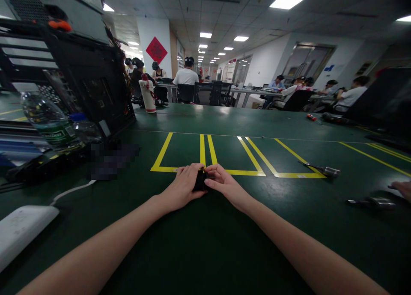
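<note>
Both my hands meet at a small black block-like object [199, 181] just in front of the yellow tape lines on the dark green table [199, 248]. My left hand [183, 183] is wrapped round its left side, thumb low and fingers over the top. From the right, the thumb and fingers of my right hand [224, 183] pinch its edge. What kind of object it is cannot be made out, since the fingers cover much of it.
Two screwdriver-like metal tools, one [324, 171] on the tape and another [372, 203] nearer, lie at right beside another person's hand [403, 189]. At left are a white power strip [25, 230], plastic bottles [48, 119] and an open black computer case [93, 81]. A white cylinder [148, 96] stands behind.
</note>
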### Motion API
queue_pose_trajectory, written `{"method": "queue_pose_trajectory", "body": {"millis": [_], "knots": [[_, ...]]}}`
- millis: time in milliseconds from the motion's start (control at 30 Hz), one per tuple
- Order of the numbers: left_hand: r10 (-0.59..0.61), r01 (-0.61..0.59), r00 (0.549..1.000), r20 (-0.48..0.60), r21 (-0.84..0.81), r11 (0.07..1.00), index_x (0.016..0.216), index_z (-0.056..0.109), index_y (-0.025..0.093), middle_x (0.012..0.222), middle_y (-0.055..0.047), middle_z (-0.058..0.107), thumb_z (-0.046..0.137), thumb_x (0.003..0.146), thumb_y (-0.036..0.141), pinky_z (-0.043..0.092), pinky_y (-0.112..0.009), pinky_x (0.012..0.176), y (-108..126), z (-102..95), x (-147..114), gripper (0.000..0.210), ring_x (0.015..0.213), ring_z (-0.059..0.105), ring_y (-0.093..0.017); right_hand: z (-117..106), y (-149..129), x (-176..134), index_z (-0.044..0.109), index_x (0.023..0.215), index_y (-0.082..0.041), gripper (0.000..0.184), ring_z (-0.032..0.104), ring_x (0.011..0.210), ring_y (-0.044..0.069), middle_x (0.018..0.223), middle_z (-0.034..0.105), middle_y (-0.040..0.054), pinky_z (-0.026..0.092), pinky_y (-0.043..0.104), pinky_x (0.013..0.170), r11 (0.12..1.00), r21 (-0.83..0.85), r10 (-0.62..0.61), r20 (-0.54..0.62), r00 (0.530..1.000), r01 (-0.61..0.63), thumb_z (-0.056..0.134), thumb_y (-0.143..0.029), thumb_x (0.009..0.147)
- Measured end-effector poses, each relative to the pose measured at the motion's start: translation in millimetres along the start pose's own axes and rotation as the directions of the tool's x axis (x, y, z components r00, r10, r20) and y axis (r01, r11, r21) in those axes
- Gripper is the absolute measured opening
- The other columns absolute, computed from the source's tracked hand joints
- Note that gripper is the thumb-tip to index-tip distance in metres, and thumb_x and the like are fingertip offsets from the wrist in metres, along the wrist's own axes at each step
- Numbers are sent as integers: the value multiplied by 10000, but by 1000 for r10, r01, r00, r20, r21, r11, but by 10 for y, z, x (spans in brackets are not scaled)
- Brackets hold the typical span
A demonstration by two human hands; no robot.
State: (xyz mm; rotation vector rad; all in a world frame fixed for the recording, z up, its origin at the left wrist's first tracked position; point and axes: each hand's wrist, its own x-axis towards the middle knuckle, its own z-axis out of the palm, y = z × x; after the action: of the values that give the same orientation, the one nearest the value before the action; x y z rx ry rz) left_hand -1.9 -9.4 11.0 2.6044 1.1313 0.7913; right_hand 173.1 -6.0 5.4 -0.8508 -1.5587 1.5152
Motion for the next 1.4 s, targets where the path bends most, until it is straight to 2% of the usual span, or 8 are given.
{"method": "queue_pose_trajectory", "body": {"millis": [100, 267, 433, 633, 967, 1167, 1333, 1400], "knots": [[-5, 5, 1000, 12, -9, 1000, 1170, 269, 235, 1134, -64, 456, 598, 724, 284, 323, -451, 908, 16, -24, -1, 556, 1051, 456, -243, -10, -11, -3, 465, 988, -229, 294, 496, 990, 162, 1023, 509, 24, 364, 389, 912, 1000, -2, 23, 14, 1000, -23, 585, -249, 720], [-6, 7, 999, 47, -16, 1000, 1165, 273, 229, 1146, -70, 447, 576, 743, 264, 321, -444, 918, 53, -74, -6, 521, 1044, 458, -236, -8, 4, -7, 445, 936, -236, 351, 506, 975, 156, 1004, 507, 8, 381, 380, 895, 998, 65, -13, 47, 999, 10, 646, -177, 654], [-4, 4, 1000, 16, -6, 1000, 1160, 277, 223, 1131, -69, 448, 598, 723, 266, 317, -443, 917, 22, -34, 0, 544, 1042, 455, -238, 8, 1, -8, 456, 897, -229, 232, 506, 941, 142, 959, 508, 3, 398, 351, 862, 998, 59, -29, 25, 999, 28, 596, -224, 712], [-13, 13, 999, 31, -6, 1000, 1178, 268, 227, 1139, -70, 444, 586, 734, 280, 318, -446, 919, 17, -33, -4, 548, 1053, 447, -239, -5, -30, -19, 457, 998, -248, 297, 497, 984, 170, 1021, 496, 22, 381, 390, 883, 1000, -14, 28, 11, 1000, -28, 578, -262, 727], [3, -3, 1000, 7, 14, 1000, 1160, 284, 209, 1114, -70, 450, 602, 717, 269, 327, -425, 901, 4, -13, -2, 549, 1026, 454, -236, 3, 13, 4, 469, 909, -228, 232, 506, 937, 144, 960, 512, 5, 394, 354, 862, 998, 41, -41, 21, 999, 40, 595, -226, 714], [1, 0, 1000, 29, -20, 1000, 1173, 270, 225, 1143, -67, 445, 587, 732, 272, 313, -440, 921, 19, -34, -4, 544, 1049, 447, -238, -12, -23, -8, 467, 974, -233, 276, 500, 974, 164, 1006, 504, 22, 379, 386, 889, 999, -20, 26, 18, 999, -26, 582, -229, 724], [1, 0, 999, 33, -27, 1000, 1162, 282, 225, 1146, -64, 443, 582, 735, 262, 325, -427, 908, 23, -45, -8, 523, 1037, 456, -233, -13, -31, -15, 445, 935, -235, 352, 507, 984, 162, 1006, 509, 9, 382, 387, 899, 999, 46, 8, 64, 998, -11, 650, -179, 654], [1, 0, 1000, 26, -25, 1000, 1164, 281, 226, 1143, -64, 444, 586, 731, 262, 325, -428, 906, 16, -38, -6, 531, 1037, 455, -234, -10, -30, -17, 446, 923, -235, 322, 508, 978, 158, 992, 510, 6, 389, 382, 890, 998, 65, 1, 62, 998, -5, 639, -194, 668]]}}
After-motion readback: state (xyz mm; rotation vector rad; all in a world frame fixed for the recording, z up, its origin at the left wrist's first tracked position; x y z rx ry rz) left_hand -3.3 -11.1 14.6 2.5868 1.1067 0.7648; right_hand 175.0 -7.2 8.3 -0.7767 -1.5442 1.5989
